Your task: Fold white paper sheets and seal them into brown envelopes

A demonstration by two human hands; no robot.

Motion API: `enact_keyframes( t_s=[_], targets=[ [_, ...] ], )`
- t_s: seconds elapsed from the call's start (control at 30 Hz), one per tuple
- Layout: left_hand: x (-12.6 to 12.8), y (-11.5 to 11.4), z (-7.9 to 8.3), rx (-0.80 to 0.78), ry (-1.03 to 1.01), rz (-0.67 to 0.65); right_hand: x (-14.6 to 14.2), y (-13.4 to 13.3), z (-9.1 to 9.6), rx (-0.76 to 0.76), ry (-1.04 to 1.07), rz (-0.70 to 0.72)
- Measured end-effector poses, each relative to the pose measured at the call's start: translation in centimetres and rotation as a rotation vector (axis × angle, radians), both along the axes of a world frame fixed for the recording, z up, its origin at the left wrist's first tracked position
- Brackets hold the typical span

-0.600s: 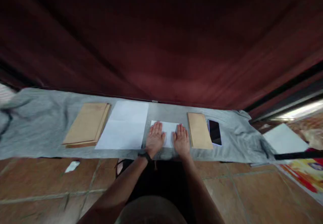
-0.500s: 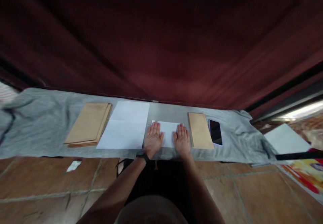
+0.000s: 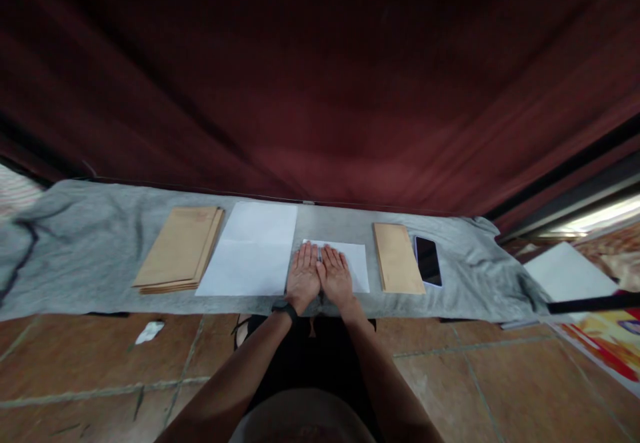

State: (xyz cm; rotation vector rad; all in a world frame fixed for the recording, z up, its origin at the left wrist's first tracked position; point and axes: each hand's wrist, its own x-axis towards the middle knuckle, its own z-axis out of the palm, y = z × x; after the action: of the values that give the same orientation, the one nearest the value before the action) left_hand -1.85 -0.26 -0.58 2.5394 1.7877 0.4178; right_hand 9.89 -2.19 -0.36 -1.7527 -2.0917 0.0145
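Note:
A folded white sheet of paper (image 3: 359,268) lies on the grey cloth in front of me, its left part hidden under my hands. My left hand (image 3: 303,274) rests flat on its left end, fingers stretched out, a dark band on the wrist. Right beside it, my right hand (image 3: 335,275) presses flat on the paper, its thumb meeting the left hand. Neither hand grips anything. To the left is a larger stack of white paper (image 3: 250,250) with a faint crease across it. On the right lies a brown envelope (image 3: 398,258).
Several brown envelopes (image 3: 180,243) are stacked at the left. A phone (image 3: 428,261) lies right of the single envelope. The grey cloth (image 3: 470,270) covers a narrow bench against a dark red curtain (image 3: 320,130). Below is a tiled floor (image 3: 450,376) with a white scrap (image 3: 149,332).
My right hand has slid left across the folded paper, from its right end to beside my left hand, uncovering the right part. My left hand has stayed nearly in place.

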Motion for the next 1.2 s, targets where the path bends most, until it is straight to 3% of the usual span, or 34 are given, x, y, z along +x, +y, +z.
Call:
enact_keyframes(
  t_s=[0.37,0.67,0.73,0.9,1.0,1.2],
  targets=[
    [0.3,-0.1,0.0,0.005,-0.095,0.024,5.6,-0.7,-1.3,0.069,-0.104,-0.181],
    [0.5,-0.2,0.5,0.016,-0.104,0.052,7.2,-2.1,-1.8,0.088,-0.092,-0.248],
    [0.8,-1.2,0.7,0.018,-0.093,0.011,7.2,-2.2,-1.7,0.078,-0.091,-0.248],
    [2.1,-5.2,1.1,0.004,-0.060,-0.306,7.1,-2.2,-1.6,0.051,-0.080,-0.243],
    [1.9,-6.5,0.9,0.007,-0.049,-0.311,7.2,-2.2,-1.2,0.048,-0.067,-0.245],
    [-0.4,-5.9,0.6,0.010,-0.035,-0.276,5.7,-3.2,0.3,0.017,-0.060,-0.288]
  ],
)
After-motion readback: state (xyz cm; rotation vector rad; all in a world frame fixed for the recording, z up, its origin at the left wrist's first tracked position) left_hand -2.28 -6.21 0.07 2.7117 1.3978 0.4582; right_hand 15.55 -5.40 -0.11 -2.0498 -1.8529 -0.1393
